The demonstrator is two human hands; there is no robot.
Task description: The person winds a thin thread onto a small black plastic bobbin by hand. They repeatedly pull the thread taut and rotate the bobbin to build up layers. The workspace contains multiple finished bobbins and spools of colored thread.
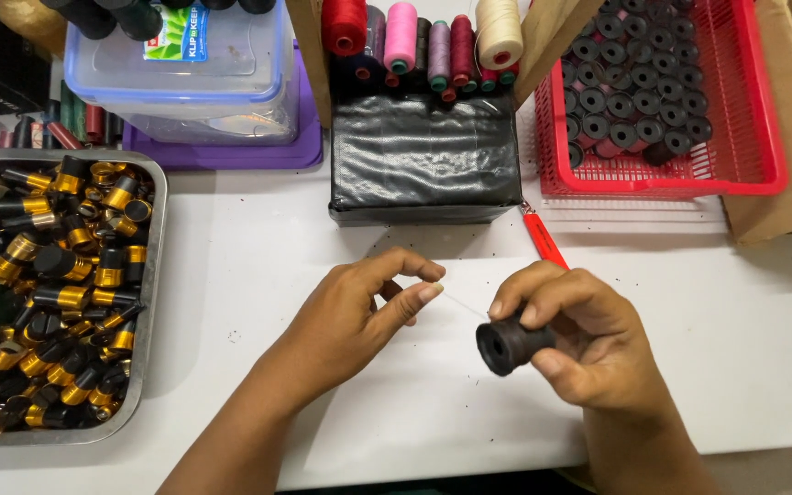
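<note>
Worktop: white table (763,367), bobbin near front edge.
Right hand (588,344): I grip small black plastic bobbin (509,342); light, rigid, held by its sides.
Left hand (359,312): pinches fine pale thread (460,304); limp, snappable.

Both my forearms are bare right down to the wrist, no sleeves or cuffs on them. My bare left hand (355,307) and bare right hand (588,344) carry no rings, watch, bracelet or gloves. My fingernails are short and unpainted.
</note>
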